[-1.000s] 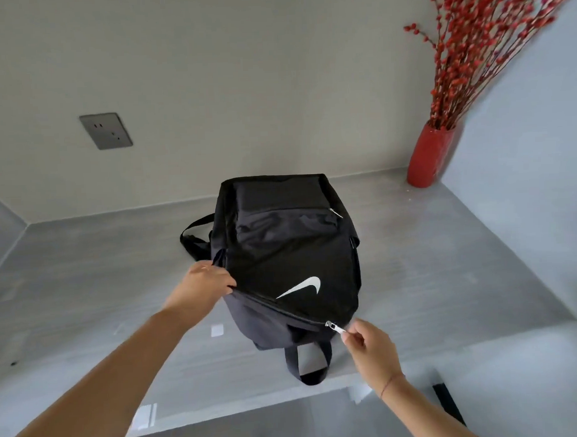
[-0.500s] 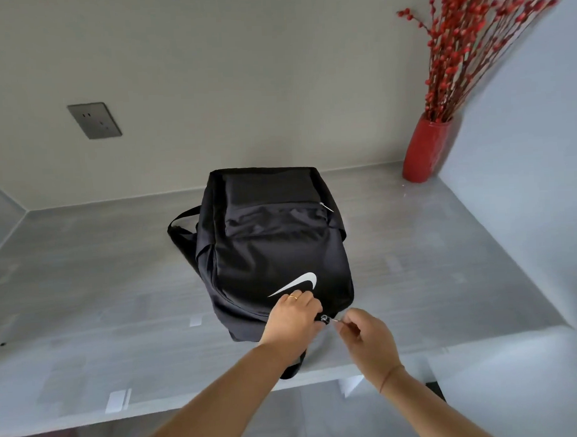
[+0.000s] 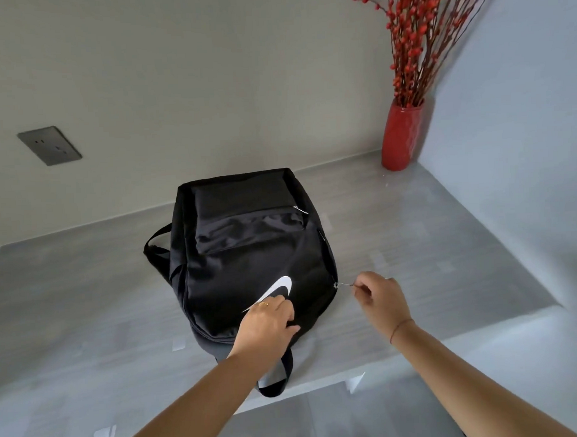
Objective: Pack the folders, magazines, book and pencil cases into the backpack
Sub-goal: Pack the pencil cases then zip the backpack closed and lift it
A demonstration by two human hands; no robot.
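A black backpack [image 3: 249, 252] with a white swoosh logo lies flat on the grey table [image 3: 428, 246], its top handle hanging over the near edge. My left hand [image 3: 268, 320] grips the fabric at the bag's near end, just below the logo. My right hand [image 3: 381, 296] pinches the silver zipper pull [image 3: 343, 284] at the bag's right side, and the zipper line runs closed along that near edge. No folders, magazines, book or pencil cases are in sight.
A red vase [image 3: 400, 136] with red berry branches stands in the far right corner. Walls close the table at the back and right. A grey wall socket [image 3: 49, 145] is on the back wall. Small white tape marks dot the table.
My right hand has drawn the zipper pull from the near end round to the bag's right side. My left hand moved from the bag's left edge to the near end below the logo.
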